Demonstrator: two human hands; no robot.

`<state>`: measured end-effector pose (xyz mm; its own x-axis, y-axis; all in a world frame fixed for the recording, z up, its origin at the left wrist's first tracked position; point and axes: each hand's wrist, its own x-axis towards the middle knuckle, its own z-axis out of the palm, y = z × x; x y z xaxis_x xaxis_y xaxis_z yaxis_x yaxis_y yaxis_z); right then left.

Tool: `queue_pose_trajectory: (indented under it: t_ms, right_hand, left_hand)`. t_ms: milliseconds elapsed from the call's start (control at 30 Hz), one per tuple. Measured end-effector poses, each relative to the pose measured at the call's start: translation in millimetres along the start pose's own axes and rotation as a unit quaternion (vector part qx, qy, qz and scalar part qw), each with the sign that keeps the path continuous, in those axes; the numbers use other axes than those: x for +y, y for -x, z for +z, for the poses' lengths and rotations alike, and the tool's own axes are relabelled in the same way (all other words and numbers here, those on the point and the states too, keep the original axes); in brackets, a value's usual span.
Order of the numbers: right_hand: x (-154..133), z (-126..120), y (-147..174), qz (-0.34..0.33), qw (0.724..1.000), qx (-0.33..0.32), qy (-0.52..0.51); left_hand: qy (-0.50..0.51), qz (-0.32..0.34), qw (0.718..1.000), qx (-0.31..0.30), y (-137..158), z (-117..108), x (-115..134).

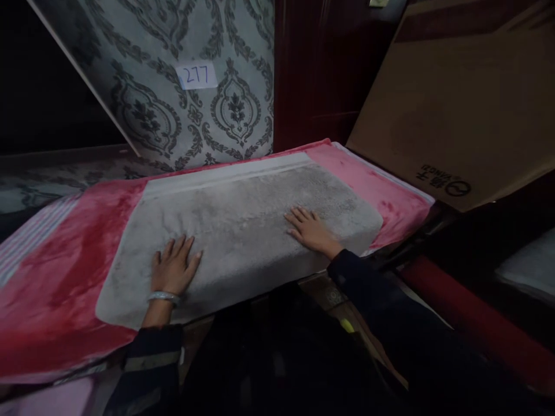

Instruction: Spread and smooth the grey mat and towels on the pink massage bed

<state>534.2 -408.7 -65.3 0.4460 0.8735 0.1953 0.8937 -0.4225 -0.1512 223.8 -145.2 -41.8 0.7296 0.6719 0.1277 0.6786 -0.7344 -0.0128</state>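
Note:
A grey plush mat (243, 231) lies spread over a red and pink fleece blanket (91, 254), its front part hanging over the near edge. My left hand (173, 268) rests palm down on the mat's left part, fingers spread, a bracelet at the wrist. Farther right, my right hand (312, 231) lies flat on the same mat with its fingers apart. Neither hand grips anything. Small creases show in the plush between the hands and near the left fingers. A pale band (225, 176) runs along the mat's far side.
Patterned wallpaper with a paper label (196, 75) reading 277 rises behind. A large cardboard box (459, 104) leans at the back right, beside a dark red panel (321, 63). A black screen-like surface (56, 86) is at left. Something long and red (472, 318) lies at lower right.

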Motion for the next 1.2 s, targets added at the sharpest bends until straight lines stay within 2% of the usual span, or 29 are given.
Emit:
queue_pose_trajectory:
  t_ms: [200,333,400,467,533,667,733,800,900,1000,1100,1200]
  right_hand:
    - [-29.9,14.2,27.3,-0.005,0.999,0.044,0.016]
    - [-40.5,21.9,55.7,-0.088,0.992,0.071,-0.051]
    - [-36.4,18.6,59.7,-0.125,0.983,0.081,-0.106]
    - [-25.8,9.6,51.3,-0.115,0.978,0.104,-0.141]
    - [-13.3,-0.7,33.3,-0.058,0.982,0.121,-0.131]
    - [0.4,-5.3,-0.9,0.078,0.994,0.071,-0.02]
    - [1.3,1.4,-6.2,0.111,0.993,0.036,0.035]
    - [1.6,8.7,-4.7,0.117,0.991,0.014,0.068]
    - [3.3,14.0,0.7,0.11,0.991,0.004,0.081]
    - [5.9,15.2,3.6,0.101,0.991,0.009,0.085]
    - [9.3,19.2,4.2,0.094,0.992,0.026,0.084]
    - [14.2,27.2,4.4,0.093,0.992,0.033,0.078]
  left_hand:
    - [-0.001,-0.002,1.0,0.003,0.7,-0.7,0.3]
    - [0.001,-0.013,1.0,-0.009,3.5,-3.4,2.7]
    - [0.003,-0.022,1.0,-0.011,5.1,-6.6,16.2]
    - [0.011,-0.002,1.0,-0.009,5.0,-11.2,44.6]
    - [0.032,0.066,0.997,-0.016,1.8,-16.2,86.5]
    - [0.093,0.217,0.972,-0.023,-13.6,-19.1,175.4]
    - [0.102,0.245,0.964,-0.031,-20.7,-13.6,202.8]
    - [0.101,0.241,0.964,-0.055,-22.8,-4.5,214.5]
    - [0.107,0.223,0.967,-0.055,-16.8,8.4,210.4]
    - [0.11,0.209,0.971,-0.037,-8.6,13.7,187.7]
    - [0.1,0.15,0.983,-0.036,-2.7,11.8,143.3]
    - [0.066,0.037,0.997,-0.035,8.0,5.0,77.4]
